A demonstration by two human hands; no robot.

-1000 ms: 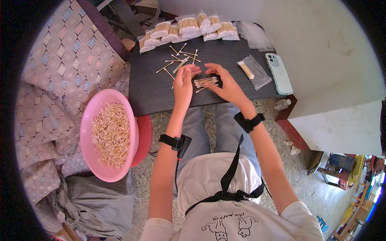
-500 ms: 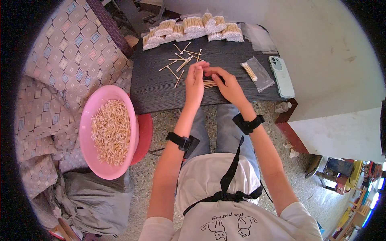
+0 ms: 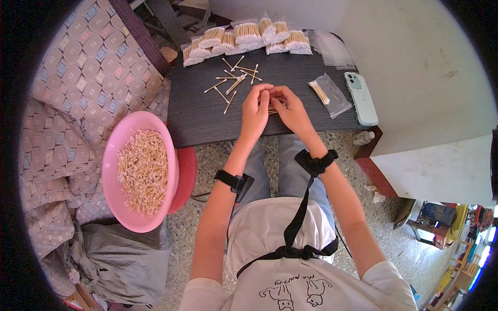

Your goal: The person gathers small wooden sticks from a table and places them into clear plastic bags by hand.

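Note:
Near the table's front middle, my left hand (image 3: 256,111) and my right hand (image 3: 291,110) meet at the fingertips, fingers curled around a small bunch of cotton swabs (image 3: 277,109). The wooden sticks show between and below my palms; the far side of the bunch is hidden by my fingers. Loose cotton swabs (image 3: 231,101) lie scattered just beyond and left of my left hand. To the right of my right hand, a clear plastic bag (image 3: 338,101) lies flat with a few cotton swabs (image 3: 318,92) at its left edge.
Packed bags of swabs (image 3: 248,35) line the table's back, with empty clear bags (image 3: 332,49) beside them. A pale phone (image 3: 361,98) rests at the right edge. On the left, a pink basin (image 3: 110,171) full of swabs stands on a red stool (image 3: 188,179).
My hands have drawn closer together, with the right fingers curling in more around the swabs. The loose swabs and the bags remain in place.

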